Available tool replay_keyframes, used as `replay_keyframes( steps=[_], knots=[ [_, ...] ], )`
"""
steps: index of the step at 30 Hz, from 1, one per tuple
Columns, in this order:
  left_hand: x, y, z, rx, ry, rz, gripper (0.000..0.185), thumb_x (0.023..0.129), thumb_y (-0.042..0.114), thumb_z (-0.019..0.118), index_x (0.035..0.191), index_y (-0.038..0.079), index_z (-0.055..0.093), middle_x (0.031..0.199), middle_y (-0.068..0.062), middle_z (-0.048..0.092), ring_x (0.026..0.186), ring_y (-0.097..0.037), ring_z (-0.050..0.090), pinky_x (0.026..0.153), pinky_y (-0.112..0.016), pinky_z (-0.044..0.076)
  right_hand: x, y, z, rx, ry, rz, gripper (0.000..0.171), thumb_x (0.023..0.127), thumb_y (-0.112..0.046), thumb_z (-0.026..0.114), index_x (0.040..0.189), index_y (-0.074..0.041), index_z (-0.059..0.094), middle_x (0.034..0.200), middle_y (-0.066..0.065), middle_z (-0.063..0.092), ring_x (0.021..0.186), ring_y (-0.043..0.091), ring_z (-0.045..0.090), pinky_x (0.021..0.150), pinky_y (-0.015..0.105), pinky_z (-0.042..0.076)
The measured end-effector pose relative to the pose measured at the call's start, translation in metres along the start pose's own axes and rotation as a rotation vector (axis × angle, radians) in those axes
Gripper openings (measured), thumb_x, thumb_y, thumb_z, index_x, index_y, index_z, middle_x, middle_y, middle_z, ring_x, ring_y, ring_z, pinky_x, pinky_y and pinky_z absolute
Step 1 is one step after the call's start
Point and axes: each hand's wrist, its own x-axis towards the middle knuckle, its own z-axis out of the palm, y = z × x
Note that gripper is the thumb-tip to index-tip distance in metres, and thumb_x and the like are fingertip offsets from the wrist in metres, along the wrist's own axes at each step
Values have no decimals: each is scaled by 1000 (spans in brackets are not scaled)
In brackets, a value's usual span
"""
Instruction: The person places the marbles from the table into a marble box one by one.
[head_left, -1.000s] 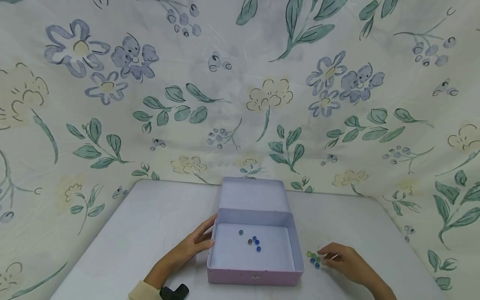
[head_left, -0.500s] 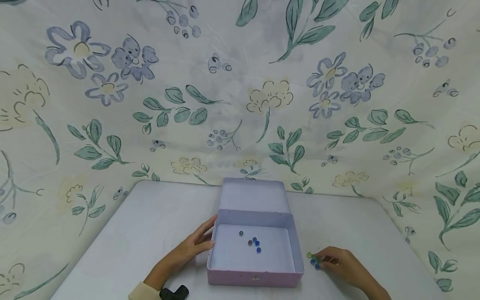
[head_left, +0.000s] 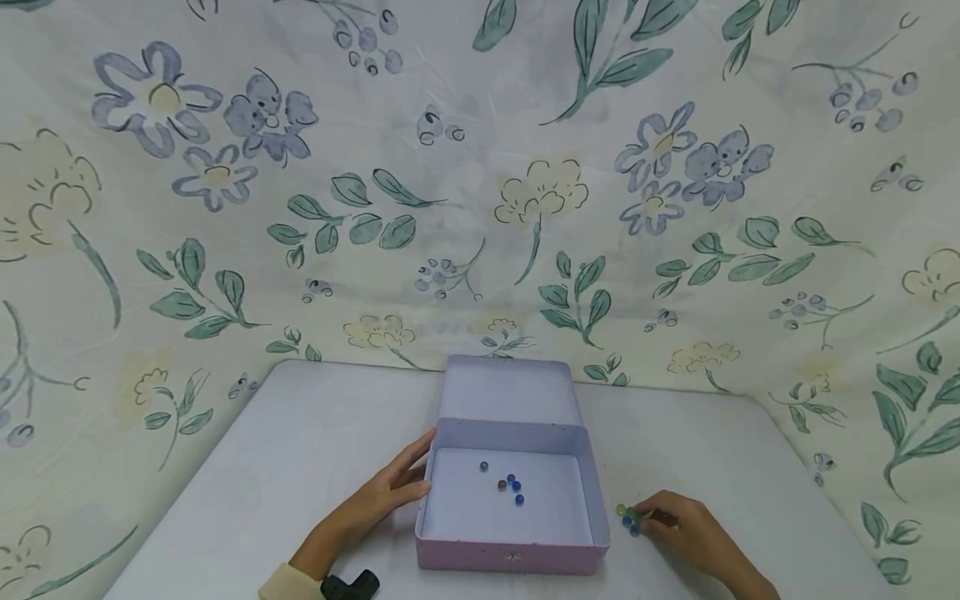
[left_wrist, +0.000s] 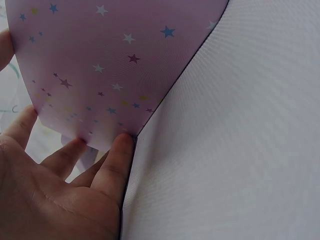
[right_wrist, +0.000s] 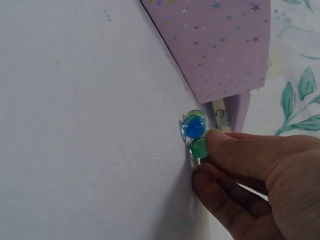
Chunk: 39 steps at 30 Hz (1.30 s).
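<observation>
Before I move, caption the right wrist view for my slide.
Right hand at a green marble, blue marble beside it, on the white table near the pink, star-patterned box.

Lower centre, the left hand (head_left: 392, 485) touches an open pink star-patterned box (head_left: 465, 555) holding five glass marbles (head_left: 516, 486); lower right, the right hand (head_left: 686, 523) pinches a translucent green glass marble (right_wrist: 198, 148).

I face a pale floral cloth (head_left: 457, 75) in blue, yellow and green, rising behind a white table (head_left: 315, 433) with rounded corners
</observation>
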Motion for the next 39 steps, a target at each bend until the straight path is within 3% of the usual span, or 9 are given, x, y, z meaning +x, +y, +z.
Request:
replay_keyframes(
  steps=[7, 14, 35, 39],
  knots=[
    [0, -1, 0, -10, -1, -7, 72, 104, 19, 50, 162, 27, 9, 169, -18, -1, 148, -58, 11, 114, -72, 22, 5, 0, 1, 3, 6, -19, 16, 88, -10, 73, 105, -9, 74, 101, 7, 76, 85, -4, 64, 69, 20, 56],
    [0, 0, 0, -8, -4, 0, 72, 104, 19, 49, 162, 26, 8, 169, -18, -1, 148, -58, 11, 114, -72, 22, 7, 0, 3, -17, 16, -20, 15, 87, -9, 74, 101, -10, 75, 98, 5, 76, 82, -5, 63, 68, 19, 56],
    [-1, 1, 1, 1, -3, -1, 71, 104, 19, 49, 162, 27, 8, 168, -18, -1, 148, -58, 12, 114, -72, 23, 3, 1, 6, -44, 96, -132, 18, 81, 2, 75, 94, -10, 75, 90, 2, 75, 81, -4, 65, 64, 19, 56],
    [-1, 1, 1, 4, -1, -7, 71, 104, 20, 49, 162, 28, 8, 169, -18, -1, 148, -58, 12, 114, -72, 22, 2, 1, 2, -42, 107, -117, 18, 82, 1, 75, 94, -11, 75, 89, -1, 74, 80, -4, 64, 65, 19, 55]
  ],
)
